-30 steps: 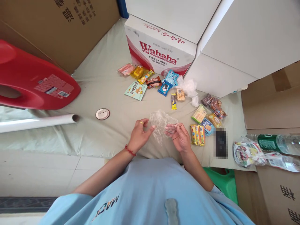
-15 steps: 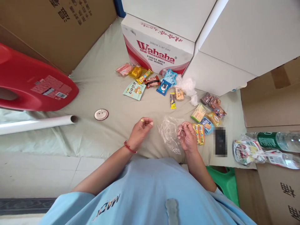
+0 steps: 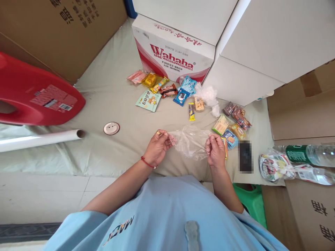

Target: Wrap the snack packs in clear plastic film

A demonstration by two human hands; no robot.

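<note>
A clear plastic bag point(image 3: 191, 141) is stretched between my two hands above the pale green cloth point(image 3: 115, 101). My left hand point(image 3: 157, 147), with a ring and a red wrist cord, pinches the bag's left edge. My right hand point(image 3: 216, 150) pinches its right edge. Just right of my right hand lie several small snack packets point(image 3: 230, 130). More snack packets point(image 3: 167, 90) lie farther off, in front of the Wahaha box point(image 3: 172, 57).
A red plastic stool point(image 3: 34, 94) lies on its side at left, with a white tube point(image 3: 39, 139) and a small round disc point(image 3: 111, 128) near it. White boxes point(image 3: 261, 45) stand behind. A crumpled plastic bag point(image 3: 209, 96), a dark phone point(image 3: 245, 156) and water bottles point(image 3: 309, 155) lie right.
My left hand, which had let go of the bag half a second ago, has taken its left edge again. Both hands have pulled the bag out flat between them.
</note>
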